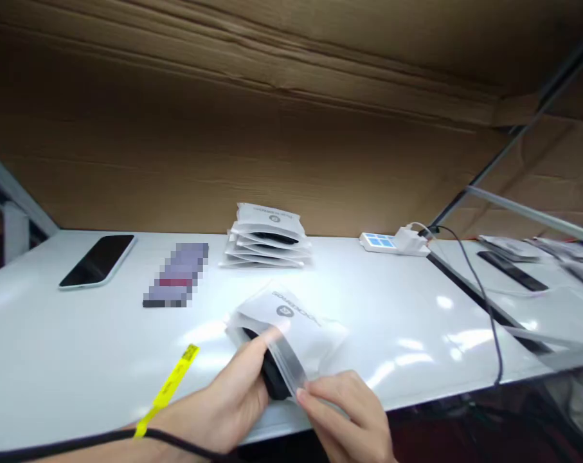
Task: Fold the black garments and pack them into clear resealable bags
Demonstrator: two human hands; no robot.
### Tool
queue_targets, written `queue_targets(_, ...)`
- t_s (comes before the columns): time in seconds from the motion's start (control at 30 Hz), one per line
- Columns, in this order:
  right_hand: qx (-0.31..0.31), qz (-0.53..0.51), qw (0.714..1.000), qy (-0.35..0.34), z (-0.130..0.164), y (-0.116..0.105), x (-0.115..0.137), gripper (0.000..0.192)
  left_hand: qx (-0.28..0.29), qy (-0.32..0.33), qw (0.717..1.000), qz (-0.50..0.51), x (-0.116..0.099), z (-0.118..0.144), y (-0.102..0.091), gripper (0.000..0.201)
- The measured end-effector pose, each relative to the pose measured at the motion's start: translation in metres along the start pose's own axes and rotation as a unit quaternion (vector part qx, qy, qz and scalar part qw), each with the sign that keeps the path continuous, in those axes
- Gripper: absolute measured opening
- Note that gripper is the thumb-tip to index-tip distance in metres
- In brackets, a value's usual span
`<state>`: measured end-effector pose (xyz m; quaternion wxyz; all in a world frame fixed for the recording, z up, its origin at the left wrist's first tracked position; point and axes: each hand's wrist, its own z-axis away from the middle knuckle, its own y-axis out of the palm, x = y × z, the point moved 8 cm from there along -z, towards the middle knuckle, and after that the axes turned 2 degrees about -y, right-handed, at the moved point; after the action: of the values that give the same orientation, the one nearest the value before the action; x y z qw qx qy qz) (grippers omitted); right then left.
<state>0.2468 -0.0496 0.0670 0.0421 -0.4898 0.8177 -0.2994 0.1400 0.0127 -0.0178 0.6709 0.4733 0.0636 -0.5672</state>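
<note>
A frosted zip bag (315, 331) with dark lettering and a round logo lies tilted between my hands, over the front of the white table. Inside it, partly sticking out at the mouth, is a black item (273, 379) whose kind I cannot make out. My left hand (240, 392) grips the bag and the black item from the left, thumb on top. The fingers of my right hand (346, 411) pinch the corner of the bag's zip edge. Behind them stands a stack of similar filled bags (267, 241). A yellow tag band (168, 389) circles my left wrist.
A phone (98, 260) and a pixelated purple object (178, 276) lie at the left of the white table (103, 360). A power strip (380, 242) with a plugged-in adapter stands back right; a black cable (486, 308) hangs over the right edge. Cardboard (224, 154) walls the back.
</note>
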Motion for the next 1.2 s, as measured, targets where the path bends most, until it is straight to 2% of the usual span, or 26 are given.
queue_targets(0.13, -0.003, -0.003, 1.0, -0.019, 0.001, -0.004, 0.0, 0.017, 0.072, -0.074, 0.994, 0.035, 0.003, 0.008, 0.007, 0.025)
queue_targets(0.2, -0.01, -0.011, 1.0, -0.019, 0.001, -0.004, 0.001, 0.016, 0.073, -0.054, 0.995, 0.028, -0.002, 0.009, 0.007, 0.023)
queue_targets(0.3, -0.027, -0.023, 0.999, -0.02, 0.0, 0.002, 0.004, 0.016, 0.06, 0.023, 0.997, 0.053, -0.012, 0.005, 0.009, 0.025)
queue_targets(0.37, -0.026, -0.03, 0.999, -0.016, -0.001, 0.006, 0.004, 0.016, 0.098, 0.045, 0.992, 0.071, -0.012, 0.0, 0.018, 0.025)
queue_targets(0.43, -0.009, -0.032, 0.999, -0.005, 0.001, 0.008, -0.001, 0.015, 0.14, 0.046, 0.985, 0.094, -0.011, -0.005, 0.027, 0.022)
queue_targets(0.5, 0.012, -0.022, 1.0, 0.012, 0.007, 0.005, -0.011, 0.016, 0.139, 0.03, 0.982, 0.121, -0.011, -0.009, 0.028, 0.021)
queue_targets(0.57, 0.023, 0.006, 0.999, 0.034, 0.018, -0.007, -0.026, 0.018, 0.142, -0.019, 0.982, 0.122, -0.009, -0.006, 0.028, 0.021)
queue_targets(0.7, 0.01, 0.115, 0.988, 0.098, 0.043, -0.045, -0.065, 0.018, 0.193, -0.124, 0.973, -0.005, -0.009, 0.019, 0.025, 0.03)
queue_targets(0.73, 0.011, 0.144, 0.982, 0.119, 0.049, -0.053, -0.073, 0.017, 0.185, -0.111, 0.975, -0.058, -0.015, 0.022, 0.02, 0.032)
queue_targets(0.77, 0.014, 0.171, 0.975, 0.143, 0.054, -0.059, -0.08, 0.015, 0.157, -0.068, 0.977, -0.124, -0.025, 0.023, 0.013, 0.033)
queue_targets(0.8, 0.016, 0.191, 0.968, 0.164, 0.058, -0.064, -0.085, 0.015, 0.116, 0.001, 0.972, -0.206, -0.038, 0.021, 0.006, 0.032)
queue_targets(0.83, 0.018, 0.204, 0.962, 0.18, 0.061, -0.065, -0.087, 0.016, 0.072, 0.094, 0.947, -0.299, -0.055, 0.021, 0.003, 0.03)
queue_targets(0.87, 0.021, 0.21, 0.959, 0.19, 0.061, -0.064, -0.087, 0.017, 0.034, 0.192, 0.896, -0.398, -0.071, 0.023, 0.004, 0.027)
queue_targets(0.93, 0.044, 0.204, 0.96, 0.185, 0.058, -0.051, -0.08, 0.021, 0.014, 0.339, 0.743, -0.578, -0.083, 0.028, 0.019, 0.026)
queue_targets(1.0, 0.092, 0.19, 0.966, 0.15, 0.049, -0.028, -0.071, 0.032, 0.068, 0.395, 0.593, -0.699, -0.069, 0.025, 0.035, 0.039)
queue_targets(1.03, 0.121, 0.181, 0.966, 0.138, 0.044, -0.017, -0.069, 0.036, 0.102, 0.396, 0.539, -0.737, -0.059, 0.021, 0.039, 0.043)
queue_targets(1.07, 0.146, 0.17, 0.965, 0.136, 0.04, -0.007, -0.07, 0.035, 0.128, 0.389, 0.502, -0.762, -0.05, 0.018, 0.04, 0.044)
queue_targets(1.1, 0.168, 0.157, 0.963, 0.144, 0.037, 0.0, -0.074, 0.029, 0.147, 0.382, 0.482, -0.775, -0.045, 0.015, 0.04, 0.041)
queue_targets(1.13, 0.187, 0.144, 0.958, 0.163, 0.034, 0.004, -0.081, 0.019, 0.156, 0.377, 0.478, -0.778, -0.043, 0.014, 0.039, 0.038)
queue_targets(1.2, 0.216, 0.125, 0.945, 0.211, 0.03, 0.006, -0.102, 0.006, 0.139, 0.372, 0.508, -0.765, -0.052, 0.015, 0.035, 0.033)
